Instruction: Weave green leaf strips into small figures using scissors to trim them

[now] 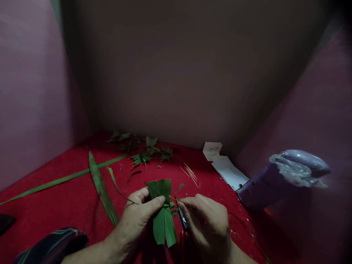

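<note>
My left hand (139, 212) is closed on a green leaf piece (165, 223), thumb pressed across its middle. The leaf is pinched at the centre like a bow, with broad flaps above and below. Beside it, my right hand (210, 216) is closed, thumb and forefinger together on a thin wooden stick (172, 198) that points at the leaf's middle. A slim dark-blue tool (182, 217) shows just left of the right fingers; I cannot tell its kind or whether the hand grips it. Small leaf scraps (175, 212) are near the fingertips.
Several thin sticks (191, 174) lie on the red cloth (68, 198). Lobed leaves (148, 150) are at the back, long leaf strips (100, 183) to the left. White papers (229, 171) and a purple container with plastic wrap (264, 183) are at right. Walls surround the cloth.
</note>
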Motion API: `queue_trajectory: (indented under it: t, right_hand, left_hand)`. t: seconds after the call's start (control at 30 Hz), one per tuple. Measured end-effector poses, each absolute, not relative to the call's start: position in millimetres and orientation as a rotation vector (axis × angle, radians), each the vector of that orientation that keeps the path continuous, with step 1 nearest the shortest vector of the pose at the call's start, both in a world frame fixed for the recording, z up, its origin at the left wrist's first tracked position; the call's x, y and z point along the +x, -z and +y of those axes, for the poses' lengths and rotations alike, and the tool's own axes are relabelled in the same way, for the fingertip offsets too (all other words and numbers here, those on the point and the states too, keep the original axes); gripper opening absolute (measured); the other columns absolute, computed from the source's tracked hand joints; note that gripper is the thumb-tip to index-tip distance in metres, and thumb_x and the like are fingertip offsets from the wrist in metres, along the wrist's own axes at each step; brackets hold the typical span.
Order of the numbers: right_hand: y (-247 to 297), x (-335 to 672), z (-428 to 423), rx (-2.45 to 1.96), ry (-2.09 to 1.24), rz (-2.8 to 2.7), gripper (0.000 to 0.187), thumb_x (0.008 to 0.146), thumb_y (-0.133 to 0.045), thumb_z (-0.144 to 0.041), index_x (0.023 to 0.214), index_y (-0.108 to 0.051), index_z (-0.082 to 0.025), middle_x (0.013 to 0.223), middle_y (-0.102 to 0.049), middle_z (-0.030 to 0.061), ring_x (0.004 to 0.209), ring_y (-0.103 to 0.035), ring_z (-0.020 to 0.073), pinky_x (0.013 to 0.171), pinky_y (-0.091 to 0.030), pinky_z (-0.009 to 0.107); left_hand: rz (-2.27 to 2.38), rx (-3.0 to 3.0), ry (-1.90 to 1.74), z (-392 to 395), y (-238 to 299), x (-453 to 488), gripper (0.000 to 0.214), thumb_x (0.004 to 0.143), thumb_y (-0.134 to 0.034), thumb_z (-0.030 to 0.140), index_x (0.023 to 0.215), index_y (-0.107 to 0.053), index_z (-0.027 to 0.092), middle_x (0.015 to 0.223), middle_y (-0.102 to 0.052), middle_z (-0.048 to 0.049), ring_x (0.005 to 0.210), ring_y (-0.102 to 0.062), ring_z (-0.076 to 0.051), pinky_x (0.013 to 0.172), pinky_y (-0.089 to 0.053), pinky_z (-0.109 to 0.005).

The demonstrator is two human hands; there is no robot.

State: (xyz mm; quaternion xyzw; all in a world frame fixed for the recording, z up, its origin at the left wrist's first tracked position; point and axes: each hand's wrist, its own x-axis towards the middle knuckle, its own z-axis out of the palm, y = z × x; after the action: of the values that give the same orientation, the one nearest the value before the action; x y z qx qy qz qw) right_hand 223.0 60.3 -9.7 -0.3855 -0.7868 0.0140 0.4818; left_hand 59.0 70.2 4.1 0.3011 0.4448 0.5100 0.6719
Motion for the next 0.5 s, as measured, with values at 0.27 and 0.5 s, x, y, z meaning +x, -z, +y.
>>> queue_trajectory:
  t: [0.27,0.5]
  right_hand:
    - [25.7,222.1,59.6,-0.940,0.082,-1.972,0.010,0.079,-0.055,-0.011,0.072,-0.058,-0.016,0.052,-0.054,-0.0004,0.046,-0.046,0.0115,0.049,-0.031,0.024]
    - [27.2,222.4,59.0,-0.923,0.088,-1.997,0.008,0.079,-0.055,-0.011,0.076,-0.060,-0.016,0.053,-0.058,0.0005,0.047,-0.050,0.0127,0.050,-0.032,0.025]
  left_hand:
    - [1.015,0.646,-1.156,67.7,8.4,58.8,0.031,0.052,-0.079,0.025,0.076,-0.065,0.012,0.063,-0.071,-0.0049,0.052,-0.062,-0.016,0.050,-0.050,-0.025]
    - [1.020,0.653,-1.098,69.7,12.1,57.8,0.027,0.054,-0.078,0.025,0.075,-0.066,0.012,0.061,-0.070,-0.0055,0.051,-0.063,-0.016,0.051,-0.050,-0.025]
